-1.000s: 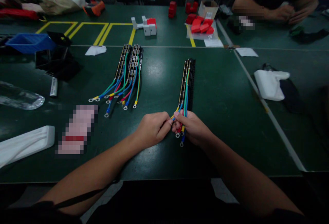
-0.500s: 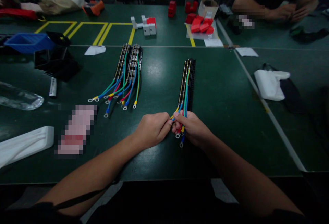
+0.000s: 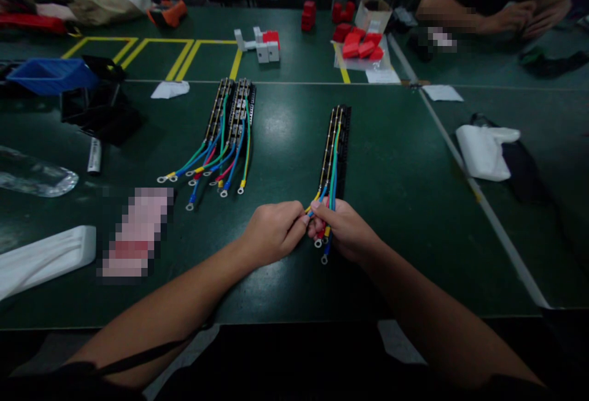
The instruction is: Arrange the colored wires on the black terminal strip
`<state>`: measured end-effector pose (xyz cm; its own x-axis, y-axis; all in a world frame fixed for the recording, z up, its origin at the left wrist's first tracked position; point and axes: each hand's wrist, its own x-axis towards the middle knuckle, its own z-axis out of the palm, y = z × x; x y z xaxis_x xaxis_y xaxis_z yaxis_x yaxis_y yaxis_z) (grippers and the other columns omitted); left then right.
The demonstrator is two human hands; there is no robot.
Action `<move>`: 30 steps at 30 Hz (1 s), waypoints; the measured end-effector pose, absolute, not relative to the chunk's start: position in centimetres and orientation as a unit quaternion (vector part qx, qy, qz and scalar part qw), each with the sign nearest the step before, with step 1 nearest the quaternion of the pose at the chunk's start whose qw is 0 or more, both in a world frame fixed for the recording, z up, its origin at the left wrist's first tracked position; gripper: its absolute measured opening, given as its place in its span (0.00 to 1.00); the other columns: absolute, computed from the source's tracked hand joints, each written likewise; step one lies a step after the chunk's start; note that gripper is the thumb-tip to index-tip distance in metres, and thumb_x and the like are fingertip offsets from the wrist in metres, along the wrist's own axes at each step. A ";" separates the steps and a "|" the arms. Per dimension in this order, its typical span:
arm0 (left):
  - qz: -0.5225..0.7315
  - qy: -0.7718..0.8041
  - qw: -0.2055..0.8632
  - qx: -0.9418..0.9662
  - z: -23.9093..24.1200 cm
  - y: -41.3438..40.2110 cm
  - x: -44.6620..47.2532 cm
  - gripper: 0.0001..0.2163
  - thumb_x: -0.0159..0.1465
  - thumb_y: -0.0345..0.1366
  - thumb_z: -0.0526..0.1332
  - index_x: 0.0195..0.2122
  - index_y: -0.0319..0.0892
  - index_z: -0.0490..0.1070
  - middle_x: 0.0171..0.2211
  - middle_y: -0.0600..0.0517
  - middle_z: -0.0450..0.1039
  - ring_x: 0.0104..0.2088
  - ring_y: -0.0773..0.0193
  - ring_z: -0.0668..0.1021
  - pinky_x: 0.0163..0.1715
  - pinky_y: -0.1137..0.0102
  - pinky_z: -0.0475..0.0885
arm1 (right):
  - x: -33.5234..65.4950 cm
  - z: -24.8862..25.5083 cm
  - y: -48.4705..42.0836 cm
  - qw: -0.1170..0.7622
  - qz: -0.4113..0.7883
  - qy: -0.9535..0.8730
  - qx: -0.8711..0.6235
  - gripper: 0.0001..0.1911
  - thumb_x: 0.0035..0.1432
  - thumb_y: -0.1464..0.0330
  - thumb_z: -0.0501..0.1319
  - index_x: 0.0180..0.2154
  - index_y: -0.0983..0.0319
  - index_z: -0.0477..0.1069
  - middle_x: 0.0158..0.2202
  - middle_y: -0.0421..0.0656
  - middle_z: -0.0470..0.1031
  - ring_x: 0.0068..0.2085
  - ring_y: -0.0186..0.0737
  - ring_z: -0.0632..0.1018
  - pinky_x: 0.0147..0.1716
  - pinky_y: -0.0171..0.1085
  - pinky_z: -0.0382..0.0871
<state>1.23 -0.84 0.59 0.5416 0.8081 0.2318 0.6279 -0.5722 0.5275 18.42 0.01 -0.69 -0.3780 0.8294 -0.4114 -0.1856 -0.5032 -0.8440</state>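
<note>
A black strip (image 3: 341,143) with metal contacts lies on the green table, and coloured wires (image 3: 332,183) run from it toward me. My left hand (image 3: 278,229) is closed on the wire ends at the left of the bundle; its fingers hide those ends. My right hand (image 3: 343,226) pinches the wires between thumb and fingers, touching my left fingertips. Ring terminals (image 3: 324,259) with blue, red and yellow sleeves hang below the right hand. Farther left lie two similar strips (image 3: 230,113) side by side, their wires ending in ring terminals (image 3: 224,193) fanned toward me.
Left of me are a white elongated case (image 3: 55,257), a blurred-out pink item (image 3: 138,229), a marker (image 3: 94,156), a clear bottle (image 3: 39,174) and a blue bin (image 3: 53,75). Red parts (image 3: 361,46) in a bag lie at the back. Another person's hands (image 3: 529,21) are at far right.
</note>
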 end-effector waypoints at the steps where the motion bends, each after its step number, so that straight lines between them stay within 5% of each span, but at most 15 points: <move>1: 0.225 0.421 0.190 0.858 0.6 -0.8 1.2 0.12 0.69 0.37 0.49 0.31 0.40 0.66 0.25 0.53 0.68 0.25 0.67 0.70 0.28 0.72 0.62 | 18.4 -0.7 0.0 0.341 0.746 -0.364 -0.442 0.19 0.57 0.59 0.61 0.19 0.62 0.64 0.16 0.38 0.67 0.21 0.31 0.71 0.22 0.32 0.64; 30: 0.220 0.424 0.174 0.861 0.6 -0.8 1.3 0.13 0.69 0.37 0.47 0.30 0.40 0.66 0.24 0.53 0.68 0.25 0.68 0.70 0.27 0.72 0.63 | 18.4 -0.3 0.1 0.339 0.744 -0.365 -0.446 0.19 0.55 0.58 0.62 0.20 0.62 0.64 0.17 0.37 0.66 0.21 0.32 0.71 0.23 0.32 0.64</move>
